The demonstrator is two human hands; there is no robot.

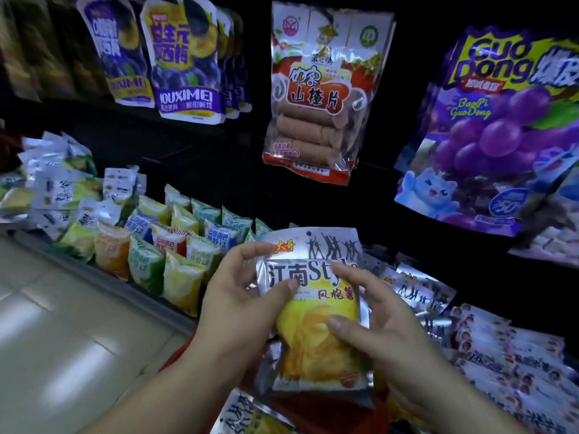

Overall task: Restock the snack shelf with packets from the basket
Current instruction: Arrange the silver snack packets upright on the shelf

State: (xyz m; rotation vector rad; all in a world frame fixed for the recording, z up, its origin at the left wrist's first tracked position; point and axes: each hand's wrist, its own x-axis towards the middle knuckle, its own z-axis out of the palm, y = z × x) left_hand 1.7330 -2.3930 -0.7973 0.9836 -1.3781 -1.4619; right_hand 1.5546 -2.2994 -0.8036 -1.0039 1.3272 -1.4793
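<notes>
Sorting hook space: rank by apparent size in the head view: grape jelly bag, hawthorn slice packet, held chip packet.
Largest: grape jelly bag. Then hawthorn slice packet and nearer chip packet, alike, unranked.

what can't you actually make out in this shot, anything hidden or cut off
Head view only.
Red basket: only a rim sliver shows; arms and the held packet cover the rest, so its contents cannot be counted.
Print on the held packet: partly covered by the left hand and right hand.
Top-left shelf bags: dark and blurred, unreadable.
Grape jelly bag: cut off by the right edge.
</notes>
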